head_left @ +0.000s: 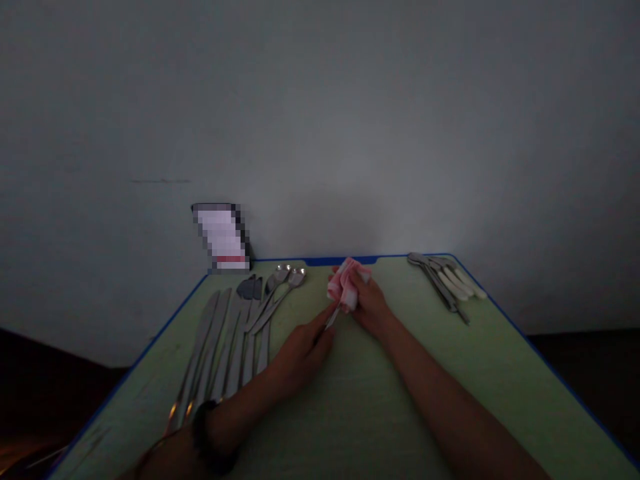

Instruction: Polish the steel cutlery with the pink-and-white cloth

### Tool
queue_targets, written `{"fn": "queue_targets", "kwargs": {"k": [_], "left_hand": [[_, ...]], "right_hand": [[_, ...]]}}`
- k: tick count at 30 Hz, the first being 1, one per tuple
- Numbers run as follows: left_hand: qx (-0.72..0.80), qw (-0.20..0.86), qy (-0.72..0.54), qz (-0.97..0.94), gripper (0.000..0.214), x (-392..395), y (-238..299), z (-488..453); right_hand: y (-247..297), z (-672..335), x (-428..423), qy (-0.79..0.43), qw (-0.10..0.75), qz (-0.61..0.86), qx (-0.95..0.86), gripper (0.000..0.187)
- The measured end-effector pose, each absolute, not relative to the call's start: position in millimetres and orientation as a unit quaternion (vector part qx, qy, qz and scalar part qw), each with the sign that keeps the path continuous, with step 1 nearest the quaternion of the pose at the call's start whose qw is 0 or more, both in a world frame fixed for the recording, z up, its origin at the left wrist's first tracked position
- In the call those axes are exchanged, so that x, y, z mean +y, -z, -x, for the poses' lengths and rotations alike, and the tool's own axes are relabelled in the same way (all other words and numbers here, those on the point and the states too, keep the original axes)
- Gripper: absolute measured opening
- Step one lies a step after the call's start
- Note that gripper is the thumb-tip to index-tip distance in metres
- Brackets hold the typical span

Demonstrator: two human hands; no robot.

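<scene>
My left hand [305, 350] is closed around the handle of a slim metal utensil [332, 318], which slants up and away from me. Its far end disappears inside a pink and white cloth [344, 283], so I cannot tell what kind of cutlery it is. The cloth is bunched in my right hand [369, 303], whose fingers wrap round it from the right. Both hands meet above the middle of the table's far part. Left of them lie metal spoons [280, 300] with their bowls pointing away, close to several long table knives [203, 350].
The light green table [380, 413] has a blue edge and stands against a grey wall [320, 120]. A phone-like device [223, 237] with a blurred screen leans at the back left. At the back right lies a group of spoons [435, 277] and white-handled cutlery [457, 283].
</scene>
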State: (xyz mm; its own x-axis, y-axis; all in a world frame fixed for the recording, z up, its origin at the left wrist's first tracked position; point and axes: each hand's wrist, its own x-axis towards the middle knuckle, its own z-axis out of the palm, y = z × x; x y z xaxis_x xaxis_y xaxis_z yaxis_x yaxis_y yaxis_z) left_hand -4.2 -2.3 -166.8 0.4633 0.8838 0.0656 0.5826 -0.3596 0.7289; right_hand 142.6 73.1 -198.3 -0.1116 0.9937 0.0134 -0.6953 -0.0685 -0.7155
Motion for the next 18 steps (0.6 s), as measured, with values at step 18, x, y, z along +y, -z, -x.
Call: {"fn": "queue_targets", "kwargs": {"k": [18], "left_hand": [[0.457, 0.332, -0.229, -0.793, 0.050, -2.8, 166.2, 4.6]], "right_hand": [[185.9, -140.4, 69.1, -0.706, 0.616, 0.252, -0.243, 0.030]]}}
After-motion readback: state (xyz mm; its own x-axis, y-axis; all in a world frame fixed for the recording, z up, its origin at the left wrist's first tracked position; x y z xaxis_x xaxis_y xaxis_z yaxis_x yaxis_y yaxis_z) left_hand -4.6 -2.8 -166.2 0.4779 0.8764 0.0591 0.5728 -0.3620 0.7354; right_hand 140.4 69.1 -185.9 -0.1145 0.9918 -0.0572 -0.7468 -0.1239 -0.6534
